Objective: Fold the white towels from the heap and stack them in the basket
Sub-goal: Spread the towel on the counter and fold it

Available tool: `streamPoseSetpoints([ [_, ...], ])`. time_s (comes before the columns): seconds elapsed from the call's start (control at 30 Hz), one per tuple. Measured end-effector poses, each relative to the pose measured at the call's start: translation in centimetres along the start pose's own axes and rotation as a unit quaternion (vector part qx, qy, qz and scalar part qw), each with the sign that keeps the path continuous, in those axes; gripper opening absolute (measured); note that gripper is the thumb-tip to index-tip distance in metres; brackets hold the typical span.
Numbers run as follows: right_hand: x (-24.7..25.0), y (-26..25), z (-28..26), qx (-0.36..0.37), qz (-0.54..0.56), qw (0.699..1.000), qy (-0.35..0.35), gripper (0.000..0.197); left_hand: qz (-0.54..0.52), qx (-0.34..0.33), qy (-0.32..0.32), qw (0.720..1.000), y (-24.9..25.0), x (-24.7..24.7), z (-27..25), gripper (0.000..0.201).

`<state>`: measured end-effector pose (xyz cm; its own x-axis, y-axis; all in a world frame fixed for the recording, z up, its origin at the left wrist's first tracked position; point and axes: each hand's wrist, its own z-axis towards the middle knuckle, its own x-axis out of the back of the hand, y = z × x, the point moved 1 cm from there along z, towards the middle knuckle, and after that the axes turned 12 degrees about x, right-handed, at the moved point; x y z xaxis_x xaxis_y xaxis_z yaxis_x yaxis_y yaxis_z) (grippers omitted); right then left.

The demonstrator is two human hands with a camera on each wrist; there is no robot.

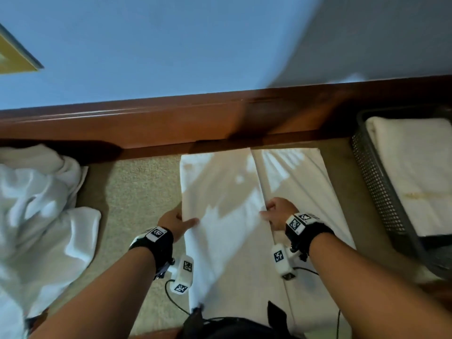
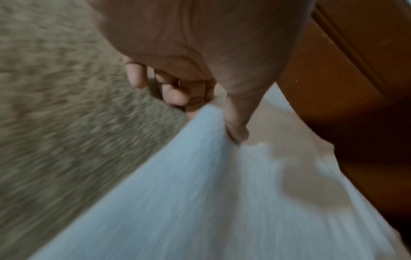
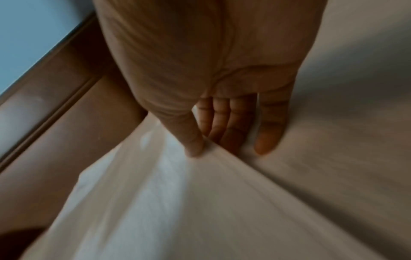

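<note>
**Folding one towel, with the heap waiting**

On the far left lies the heap (image 1: pixel 36 204) of white towels, crumpled on the carpet (image 1: pixel 137 192). Its left side and near end run off the picture, so I cannot count the towels in it.

Next comes the left hand (image 1: pixel 175 222). It pinches the left edge of the towel (image 1: pixel 220 216), thumb on top and fingers curled under. The towel lies long and flat on the carpet, and its far end touches the wooden board (image 1: pixel 171 123).

The right hand (image 1: pixel 278 212) grips the inner edge of the same flap, thumb on top and fingers tucked below. Under it a lower layer of towel sticks out to the right.

On the far right stands the basket (image 1: pixel 374 177) with a folded towel (image 1: pixel 415 172) inside it. Its right side is cut off.

I think the fold is in the middle: one flap is laid over the rest. Next, both hands should move together so the edges line up, then fold the long strip shorter.

The wrist pictures are blurry. The towel's near end hides behind the person's body.
</note>
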<state>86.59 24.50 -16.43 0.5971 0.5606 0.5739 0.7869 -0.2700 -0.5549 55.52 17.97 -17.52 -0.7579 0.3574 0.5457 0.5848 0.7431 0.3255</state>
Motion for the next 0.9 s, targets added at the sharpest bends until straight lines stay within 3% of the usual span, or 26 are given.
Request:
streamPoseSetpoints([
  [0.1,-2.5,3.9,-4.6,-0.015,0.010,0.996,0.083,0.013,-0.010,0.033,0.036,0.999,-2.2,-2.2,-2.0,0.053],
  [0.17,-2.9,6.8,-7.5,-0.029,-0.009,0.988,0.148,0.023,-0.037,0.039,0.058,0.997,-3.0,-3.1,-3.1,0.063],
  [0.27,-2.2,11.6,-11.6,-0.133,-0.042,0.963,0.232,0.051,-0.024,0.022,0.106,0.994,-3.5,-3.9,-5.3,0.085],
  [0.37,-0.9,18.1,-14.0,-0.267,-0.013,0.926,0.268,0.098,0.037,-0.035,0.136,0.989,-3.9,-4.6,-7.7,0.082],
  [0.43,0.2,21.3,-14.3,-0.316,-0.016,0.917,0.244,0.119,0.052,-0.079,0.128,0.987,-4.1,-5.3,-9.2,0.076],
  [0.47,0.8,22.1,-14.1,-0.311,-0.015,0.921,0.236,0.116,0.057,-0.100,0.123,0.986,-4.3,-5.6,-9.8,0.072],
  [0.6,3.3,20.2,-13.5,-0.202,-0.008,0.962,0.182,0.069,0.089,-0.136,0.092,0.982,-4.9,-7.5,-11.9,0.055],
  [0.67,3.4,19.5,-13.6,-0.182,0.016,0.968,0.172,0.067,0.110,-0.140,0.085,0.980,-5.1,-8.6,-12.8,0.049],
  [0.8,1.4,20.4,-17.0,-0.143,0.096,0.954,0.244,0.064,0.129,-0.138,0.061,0.980,-5.6,-10.8,-14.1,0.042],
  [0.9,-1.7,23.0,-20.5,-0.124,0.095,0.951,0.268,0.057,0.126,-0.130,0.067,0.981,-6.4,-11.8,-15.2,0.038],
])
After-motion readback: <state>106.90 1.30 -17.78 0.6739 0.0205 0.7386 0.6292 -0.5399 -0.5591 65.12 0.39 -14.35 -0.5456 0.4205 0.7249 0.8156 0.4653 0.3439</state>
